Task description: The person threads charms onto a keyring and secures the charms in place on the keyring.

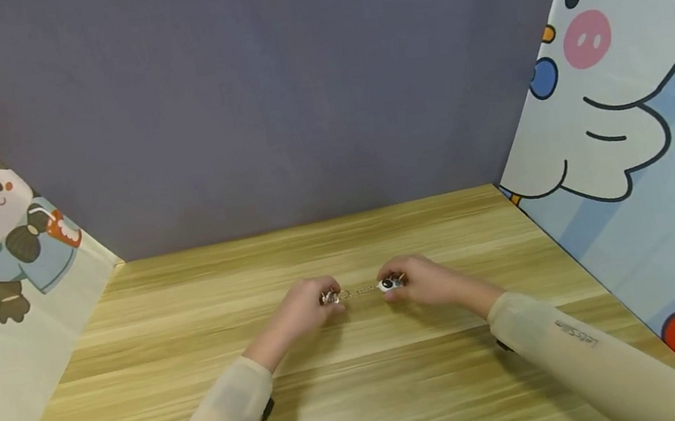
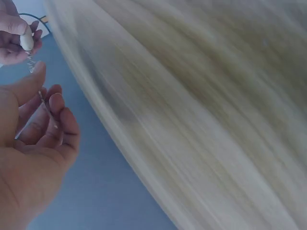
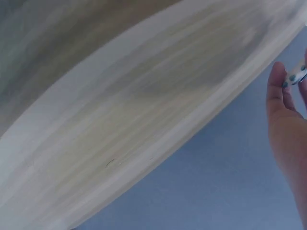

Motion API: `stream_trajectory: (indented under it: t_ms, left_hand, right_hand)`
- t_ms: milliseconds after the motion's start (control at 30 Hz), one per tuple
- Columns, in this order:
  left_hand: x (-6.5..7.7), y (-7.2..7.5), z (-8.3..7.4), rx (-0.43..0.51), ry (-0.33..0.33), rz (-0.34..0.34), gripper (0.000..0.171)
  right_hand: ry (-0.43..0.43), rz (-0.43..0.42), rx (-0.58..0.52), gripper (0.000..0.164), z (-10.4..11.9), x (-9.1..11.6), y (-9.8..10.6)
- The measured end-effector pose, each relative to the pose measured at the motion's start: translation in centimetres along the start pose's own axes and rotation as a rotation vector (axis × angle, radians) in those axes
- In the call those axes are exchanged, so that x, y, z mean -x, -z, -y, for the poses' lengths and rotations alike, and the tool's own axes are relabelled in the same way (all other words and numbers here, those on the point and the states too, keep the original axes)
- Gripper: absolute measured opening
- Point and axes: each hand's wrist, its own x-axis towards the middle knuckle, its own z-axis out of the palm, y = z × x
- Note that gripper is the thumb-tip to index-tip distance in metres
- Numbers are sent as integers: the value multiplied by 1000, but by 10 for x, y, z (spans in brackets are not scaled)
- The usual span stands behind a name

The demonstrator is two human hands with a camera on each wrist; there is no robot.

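A keychain is stretched level between the two hands, above the wooden table (image 1: 359, 371). At its right end, the right hand (image 1: 425, 281) pinches a small white charm (image 1: 388, 284) with a dark oval spot. Blue-green dots mark the part of the charm (image 3: 294, 76) seen in the right wrist view. A thin metal chain (image 1: 362, 291) runs left from it to a ring (image 1: 345, 295). The left hand (image 1: 307, 305) holds the metal end piece (image 1: 328, 298) between thumb and curled fingers. Its exact shape is partly hidden by them.
A plain grey panel (image 1: 297, 102) stands along the table's back edge. Cartoon-printed panels rise on the left (image 1: 14, 281) and right (image 1: 621, 130) sides. Both forearms, in pale sleeves (image 1: 558, 331), reach in from the front.
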Motion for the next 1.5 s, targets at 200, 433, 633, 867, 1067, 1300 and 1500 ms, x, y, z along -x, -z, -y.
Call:
stream_trajectory:
  t_ms: [200,433,633,867,1067,1300,1500]
  left_hand:
    - [-4,0,9,15,28,-28,36]
    - [-14,-2,22,-18,12,-34,31]
    - [-22,-6,32,-20,31,20,27]
    - [-29,-7,36,-42,36,57,27]
    - [-32,-9,38,-58,40,67,28]
    - [-30,-9,38,-29,43,90,30]
    - [-30,2,34,-22,33,111,28]
  right_hand:
    - [-42,-5,-26,44,-10,-6,0]
    - [-20,-12,-24,37,-21,-13,-3]
    - [3,-15,-33,33,-29,-15,-10]
    - [-9,-20,-6,32,-38,-20,-17]
    - [3,-6,1,34,-36,-19,-18]
    - [11,-3,23,38,-34,-16,-20]
    - [-56,12,-18,55,-33,-15,-10]
